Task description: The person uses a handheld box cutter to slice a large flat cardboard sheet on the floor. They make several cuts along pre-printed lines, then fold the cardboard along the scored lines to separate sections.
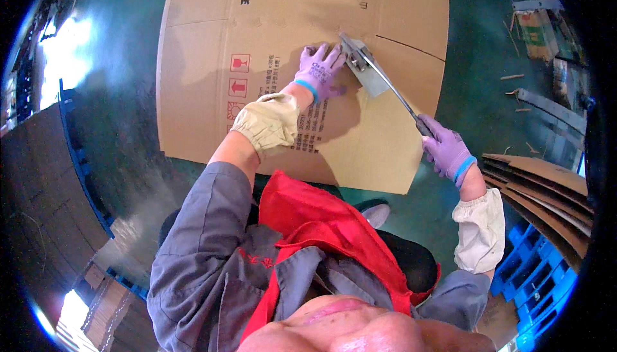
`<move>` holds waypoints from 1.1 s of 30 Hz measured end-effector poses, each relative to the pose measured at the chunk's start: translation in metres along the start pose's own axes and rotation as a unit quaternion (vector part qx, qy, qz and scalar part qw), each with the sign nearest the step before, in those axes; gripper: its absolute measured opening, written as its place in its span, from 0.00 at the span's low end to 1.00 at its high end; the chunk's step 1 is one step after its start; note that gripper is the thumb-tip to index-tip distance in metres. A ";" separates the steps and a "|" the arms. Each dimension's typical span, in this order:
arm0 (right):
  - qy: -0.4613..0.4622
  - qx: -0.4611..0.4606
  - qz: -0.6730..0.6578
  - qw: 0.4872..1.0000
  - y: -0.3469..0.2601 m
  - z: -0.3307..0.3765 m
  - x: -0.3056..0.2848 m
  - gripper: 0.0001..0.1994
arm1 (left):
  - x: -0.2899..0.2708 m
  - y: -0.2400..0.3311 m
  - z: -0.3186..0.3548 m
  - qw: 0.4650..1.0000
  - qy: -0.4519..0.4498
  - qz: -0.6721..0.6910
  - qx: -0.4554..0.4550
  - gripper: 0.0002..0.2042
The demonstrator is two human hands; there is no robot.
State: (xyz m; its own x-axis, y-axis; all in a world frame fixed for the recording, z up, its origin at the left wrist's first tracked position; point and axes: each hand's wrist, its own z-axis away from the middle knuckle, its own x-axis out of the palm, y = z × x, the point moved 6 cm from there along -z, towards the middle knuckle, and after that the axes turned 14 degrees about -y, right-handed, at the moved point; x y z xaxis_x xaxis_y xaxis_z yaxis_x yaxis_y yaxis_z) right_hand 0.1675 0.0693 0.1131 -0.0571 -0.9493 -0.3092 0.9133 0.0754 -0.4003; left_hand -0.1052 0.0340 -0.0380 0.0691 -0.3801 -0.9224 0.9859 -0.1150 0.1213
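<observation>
A large flat sheet of brown carton cardboard [212, 37] with dark and red print lies before me. My left hand [320, 69], in a purple glove, rests on it with the fingers spread. The fingertips are close beside a metal tool [366, 68] with a flat grey plate and a long thin lever; its exact kind I cannot tell. My right hand [445, 148], also gloved in purple, is closed around the dark grip at the lever's near end. The plate lies over the right part of the cardboard, near a dark slit [408, 46] running to the right edge.
Brown cardboard sheets [546, 191] are stacked at the right, above a blue pallet [536, 281]. More cardboard [45, 185] stands at the left beside a blue edge. Scraps and a strip [549, 108] lie on the green floor at the far right.
</observation>
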 end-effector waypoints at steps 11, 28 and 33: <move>-0.017 0.001 -0.110 0.994 0.004 -0.003 0.020 0.25 | 0.010 -0.003 -0.002 0.999 0.017 -0.033 0.007 0.45; 0.035 -0.085 -0.014 0.996 0.058 -0.043 0.064 0.25 | -0.001 0.013 -0.007 0.991 -0.117 -0.064 -0.029 0.40; 0.043 -0.079 -0.002 0.996 0.063 -0.047 0.066 0.25 | 0.002 0.013 -0.009 0.991 -0.112 -0.057 -0.040 0.39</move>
State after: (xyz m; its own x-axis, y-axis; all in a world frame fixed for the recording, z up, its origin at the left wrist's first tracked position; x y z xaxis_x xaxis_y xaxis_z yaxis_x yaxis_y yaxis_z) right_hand 0.2021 0.0254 0.0275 -0.1015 -0.9202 -0.3780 0.8390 0.1250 -0.5295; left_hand -0.0911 0.0399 -0.0415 -0.0694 -0.5649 -0.8222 0.9950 -0.0985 -0.0164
